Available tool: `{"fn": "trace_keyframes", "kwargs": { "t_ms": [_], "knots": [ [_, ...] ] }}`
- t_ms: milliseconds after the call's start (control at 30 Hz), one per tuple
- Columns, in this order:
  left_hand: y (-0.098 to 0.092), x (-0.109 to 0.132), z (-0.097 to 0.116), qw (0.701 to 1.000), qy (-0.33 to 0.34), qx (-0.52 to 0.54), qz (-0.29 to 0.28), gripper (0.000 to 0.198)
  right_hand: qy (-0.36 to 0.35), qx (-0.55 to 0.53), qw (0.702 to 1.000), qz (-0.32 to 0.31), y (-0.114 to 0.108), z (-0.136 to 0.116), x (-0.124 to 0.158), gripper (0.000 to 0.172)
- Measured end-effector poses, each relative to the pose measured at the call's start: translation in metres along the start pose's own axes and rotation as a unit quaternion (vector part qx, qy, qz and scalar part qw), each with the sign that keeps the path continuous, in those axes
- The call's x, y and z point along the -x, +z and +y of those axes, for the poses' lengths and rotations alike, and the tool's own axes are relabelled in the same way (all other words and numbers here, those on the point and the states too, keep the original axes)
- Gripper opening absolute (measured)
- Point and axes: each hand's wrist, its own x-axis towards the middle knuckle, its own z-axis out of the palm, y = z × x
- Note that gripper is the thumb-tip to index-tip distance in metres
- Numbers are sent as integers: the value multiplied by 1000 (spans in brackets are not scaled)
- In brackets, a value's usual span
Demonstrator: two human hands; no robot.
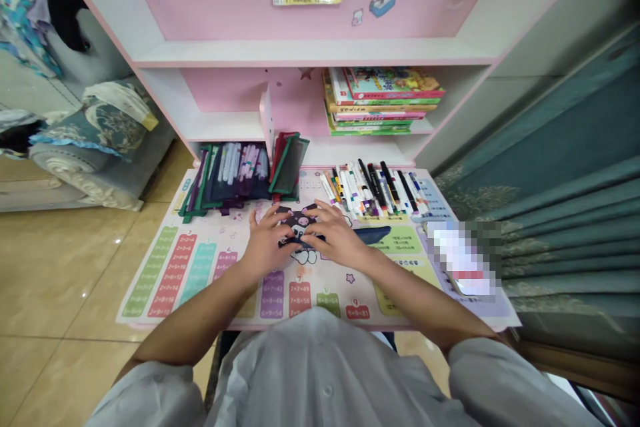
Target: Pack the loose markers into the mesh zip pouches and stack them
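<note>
A dark blue mesh pouch lies low across the middle of the desk, under both hands. My left hand grips its left end, thumb pointing inward and fingers curved over the far side. Close beside it, my right hand pinches the pouch near its middle, and the rest sticks out to the right past the wrist. What the pouch contains is hidden. Behind the hands stand red and green mesh pouches. Loose pens and markers are heaped at the back right.
Filled pouches with light purple pens lie at the back left. A stack of books sits on the pink shelf unit. A phone, blurred out, rests at the desk's right edge, near a teal curtain.
</note>
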Motion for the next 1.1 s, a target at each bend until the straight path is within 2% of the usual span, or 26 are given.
{"fn": "trace_keyframes", "kwargs": {
  "t_ms": [267,500,667,867,1100],
  "knots": [
    [-2,1,4,1000,3,7,-4,12,18,-28,999,9,13,-8,-10,13],
    [-3,0,6,1000,-1,10,-8,9,22,-58,998,16,14,-12,-12,3],
    [-5,-2,6,1000,-9,9,-19,11,18,-76,996,51,13,-10,-8,7],
    [-5,-1,5,1000,-5,16,-21,15,46,-74,996,28,7,-9,-3,14],
    [-4,-2,5,999,-9,21,-30,16,71,-67,995,21,1,-12,2,15]
  ]
}}
